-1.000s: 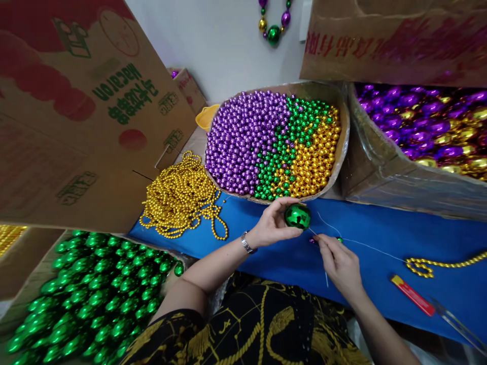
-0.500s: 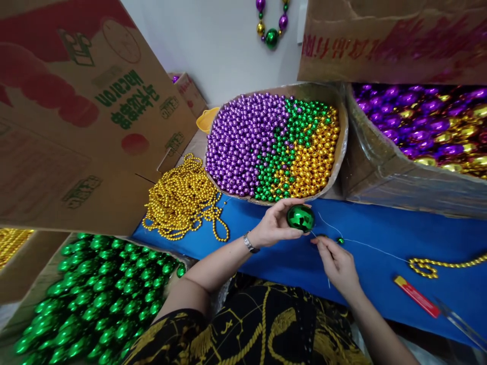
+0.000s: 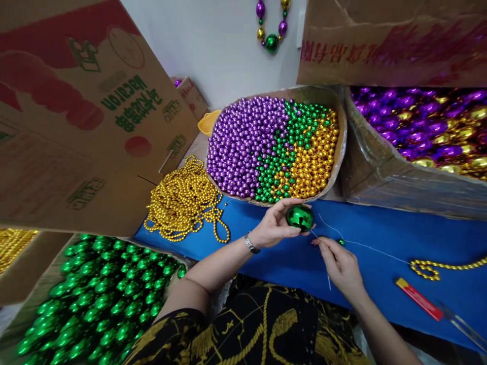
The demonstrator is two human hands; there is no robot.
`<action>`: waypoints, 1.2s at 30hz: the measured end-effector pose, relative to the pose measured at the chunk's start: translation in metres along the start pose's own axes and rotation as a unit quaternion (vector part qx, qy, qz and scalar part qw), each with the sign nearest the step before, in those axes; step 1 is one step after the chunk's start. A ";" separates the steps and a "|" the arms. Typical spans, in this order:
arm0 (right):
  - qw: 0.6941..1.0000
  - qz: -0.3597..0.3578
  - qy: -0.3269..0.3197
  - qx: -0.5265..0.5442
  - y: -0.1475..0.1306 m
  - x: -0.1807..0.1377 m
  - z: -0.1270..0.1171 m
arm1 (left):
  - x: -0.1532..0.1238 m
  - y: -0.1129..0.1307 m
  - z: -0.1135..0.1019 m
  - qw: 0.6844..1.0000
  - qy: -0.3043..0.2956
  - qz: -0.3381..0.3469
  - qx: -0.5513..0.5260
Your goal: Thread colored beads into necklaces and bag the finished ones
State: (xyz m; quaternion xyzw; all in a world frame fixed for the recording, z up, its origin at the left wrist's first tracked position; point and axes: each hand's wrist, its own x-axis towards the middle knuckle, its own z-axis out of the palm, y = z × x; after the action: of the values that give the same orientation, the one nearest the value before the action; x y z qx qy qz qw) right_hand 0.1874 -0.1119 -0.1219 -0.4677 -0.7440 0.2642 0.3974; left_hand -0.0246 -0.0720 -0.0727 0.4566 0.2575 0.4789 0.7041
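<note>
My left hand (image 3: pixel 274 226) is closed around a large shiny green bead (image 3: pixel 300 218), just in front of the box of small beads. Close to its right, my right hand (image 3: pixel 338 264) pinches a thin pale string (image 3: pixel 314 234) that runs up to the green bead. A loose end of string hangs below my right fingers. More string arcs over the blue table past a small green bead (image 3: pixel 341 242) and leads to a gold bead strand (image 3: pixel 425 269) at the right.
An open box (image 3: pixel 344 134) holds small purple, green and gold beads. Gold bead strands (image 3: pixel 182 200) lie heaped left of it. Large green beads (image 3: pixel 102 299) fill a box at lower left. A red-and-yellow knife-like tool (image 3: pixel 418 299) lies right. A necklace (image 3: pixel 271 43) hangs on the wall.
The view has shifted slightly. Both hands keep nearly the same places, with the green bead still in the left and the string in the right.
</note>
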 end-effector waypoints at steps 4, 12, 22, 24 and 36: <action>1.000 -0.004 0.000 0.000 0.000 0.000 0.000 | 0.000 -0.002 0.000 1.000 -0.010 0.004 -0.010; 0.999 -0.004 0.034 -0.022 -0.003 -0.004 0.005 | 0.002 0.001 -0.003 0.997 -0.013 0.054 0.048; 0.999 -0.021 0.027 -0.011 0.001 -0.006 0.005 | -0.002 0.001 0.003 0.999 0.020 0.033 0.000; 0.998 -0.051 0.023 -0.005 0.002 -0.007 0.004 | -0.002 0.004 0.004 1.000 0.010 0.010 -0.021; 1.000 -0.021 0.010 0.008 0.009 -0.004 0.002 | -0.001 0.006 0.009 0.994 -0.015 -0.058 -0.094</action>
State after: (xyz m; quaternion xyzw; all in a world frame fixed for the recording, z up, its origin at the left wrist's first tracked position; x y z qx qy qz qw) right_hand 0.1912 -0.1116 -0.1316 -0.4516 -0.7473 0.2574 0.4141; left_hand -0.0205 -0.0754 -0.0637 0.3797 0.2271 0.4524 0.7743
